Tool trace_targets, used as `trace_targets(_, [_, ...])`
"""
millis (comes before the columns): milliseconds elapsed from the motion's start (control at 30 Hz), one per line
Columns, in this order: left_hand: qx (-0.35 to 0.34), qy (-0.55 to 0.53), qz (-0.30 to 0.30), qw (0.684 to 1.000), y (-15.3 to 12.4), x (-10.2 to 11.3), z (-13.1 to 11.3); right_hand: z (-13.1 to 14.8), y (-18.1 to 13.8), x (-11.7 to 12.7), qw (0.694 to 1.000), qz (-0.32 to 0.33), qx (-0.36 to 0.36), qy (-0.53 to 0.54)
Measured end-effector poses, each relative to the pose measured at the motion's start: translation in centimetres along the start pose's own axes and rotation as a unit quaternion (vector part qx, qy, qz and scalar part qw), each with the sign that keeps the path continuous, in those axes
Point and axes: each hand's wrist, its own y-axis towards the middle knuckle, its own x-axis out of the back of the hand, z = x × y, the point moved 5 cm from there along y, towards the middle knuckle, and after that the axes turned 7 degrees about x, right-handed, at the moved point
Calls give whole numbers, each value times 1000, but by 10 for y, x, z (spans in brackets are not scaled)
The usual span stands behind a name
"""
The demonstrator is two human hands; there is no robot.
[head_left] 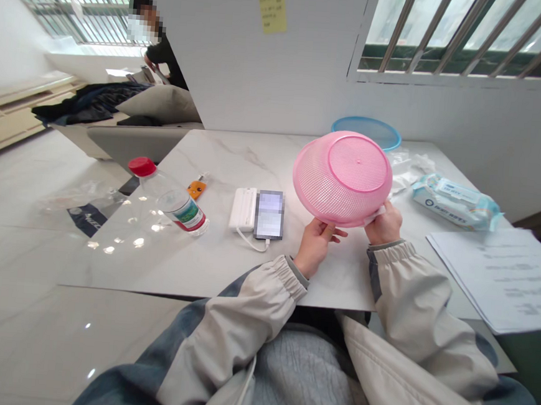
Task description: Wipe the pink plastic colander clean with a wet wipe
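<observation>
A pink plastic colander (342, 178) is held up in front of me, tilted, with its perforated side and round base facing me. My left hand (316, 247) grips its lower rim. My right hand (384, 224) grips the rim further right, with a white wipe (375, 216) showing between the palm and the plastic. Both hands are above a white marble table (228, 268). Behind the colander, a blue plastic basket (367, 129) lies partly hidden at the table's back edge.
A packet of wet wipes (455, 203) and crumpled white wrapping (407, 169) lie to the right, with papers (503, 277) at the table's edge. On the left are a power bank (242, 208), a phone (269, 215) and a red-capped plastic bottle (172, 198). A person (167, 54) stands beyond.
</observation>
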Motion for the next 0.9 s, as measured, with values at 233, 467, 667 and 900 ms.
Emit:
trace_targets(233, [6,-11,6,1000,-1,-1,-1,0,0,-5,1000,17,-8,14])
trace_targets(467, [36,-46,-4,998,0,1,2,1,-1,-5,1000,15,-10,17])
trace_targets(667, [74,-95,-19,993,2,3,5,-2,-2,-8,997,20,-49,54])
trace_targets(900, [86,-112,-28,990,2,2,5,-2,-11,-19,977,114,-135,116])
